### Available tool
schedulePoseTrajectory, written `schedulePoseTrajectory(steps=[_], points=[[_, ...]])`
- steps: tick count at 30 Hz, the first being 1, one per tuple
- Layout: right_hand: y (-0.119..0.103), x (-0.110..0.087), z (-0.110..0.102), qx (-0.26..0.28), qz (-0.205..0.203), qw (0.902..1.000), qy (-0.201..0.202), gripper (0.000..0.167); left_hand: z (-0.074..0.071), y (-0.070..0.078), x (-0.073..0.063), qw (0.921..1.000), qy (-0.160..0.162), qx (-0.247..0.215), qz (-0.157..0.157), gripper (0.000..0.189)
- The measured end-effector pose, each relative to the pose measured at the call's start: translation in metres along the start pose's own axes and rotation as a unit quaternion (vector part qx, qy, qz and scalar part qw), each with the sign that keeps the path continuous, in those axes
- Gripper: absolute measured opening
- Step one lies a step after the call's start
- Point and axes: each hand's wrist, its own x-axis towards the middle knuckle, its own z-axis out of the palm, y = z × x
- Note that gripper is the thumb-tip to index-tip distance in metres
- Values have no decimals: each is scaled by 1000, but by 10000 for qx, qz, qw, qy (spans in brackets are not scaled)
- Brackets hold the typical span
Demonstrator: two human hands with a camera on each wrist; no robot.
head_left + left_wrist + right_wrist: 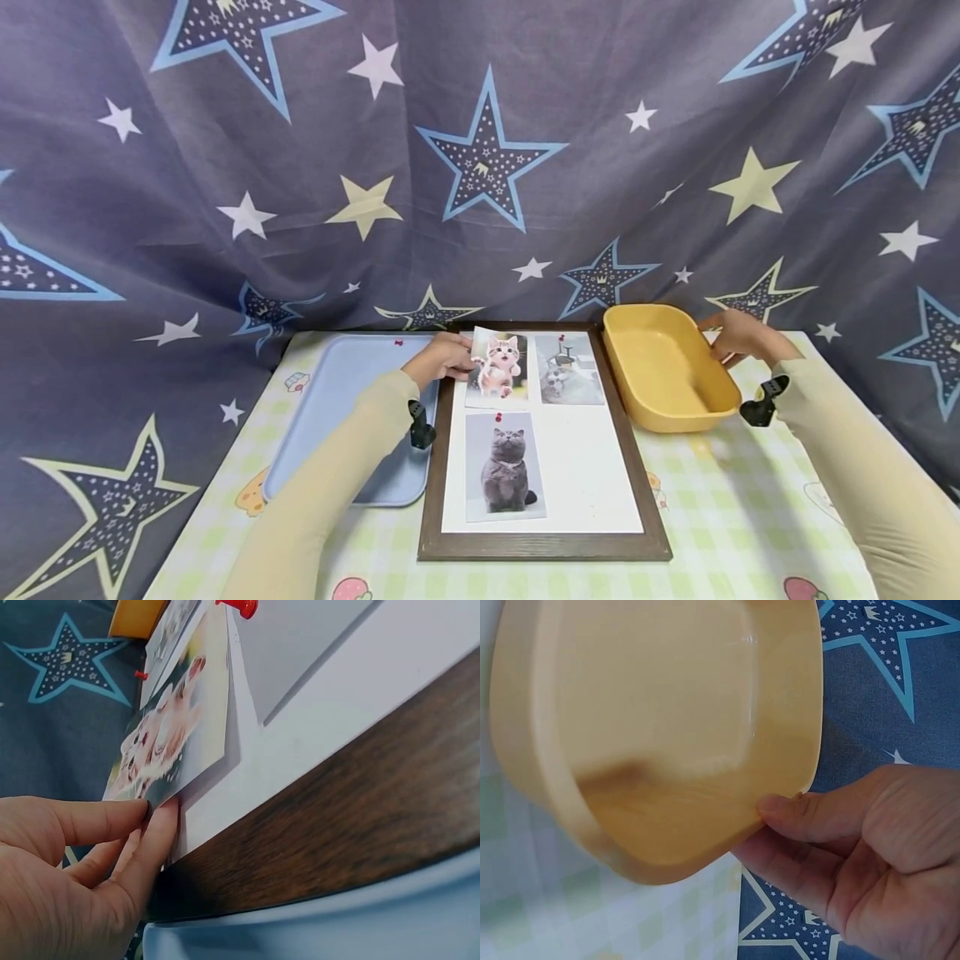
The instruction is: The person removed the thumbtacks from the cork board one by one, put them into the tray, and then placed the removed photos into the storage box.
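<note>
My left hand (pixel 447 358) pinches the left edge of a kitten photo (pixel 501 367) between thumb and fingers. The photo lies over the upper left of a white board (pixel 573 467) with a brown wooden frame (pixel 543 547), and its edge stands up from the surface in the left wrist view. With thumb inside and fingers outside, my right hand (pixel 877 855) grips the rim of a yellow plastic basin (pixel 667 367), to the right of the board. A grey cat photo (pixel 504 475) and another cat photo (pixel 566 379) are on the board, each with a red pushpin at its top.
A blue tray (pixel 337 392) lies left of the board, partly behind my left arm, with a red pushpin (pixel 398 342) near its far edge. Beneath everything is a green checked tablecloth (pixel 750 533). A star-patterned curtain (pixel 480 258) hangs directly behind the table.
</note>
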Motion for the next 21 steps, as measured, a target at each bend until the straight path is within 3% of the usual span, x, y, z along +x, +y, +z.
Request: schedulePoseTrajectory(steps=[11, 21], points=[[-1, 0, 3, -79, 75, 9999, 32, 69, -7, 5, -5, 10000, -48, -9, -66, 45], [0, -1, 2, -124, 71, 9999, 31, 64, -17, 29, -15, 9997, -226, 92, -84, 49]])
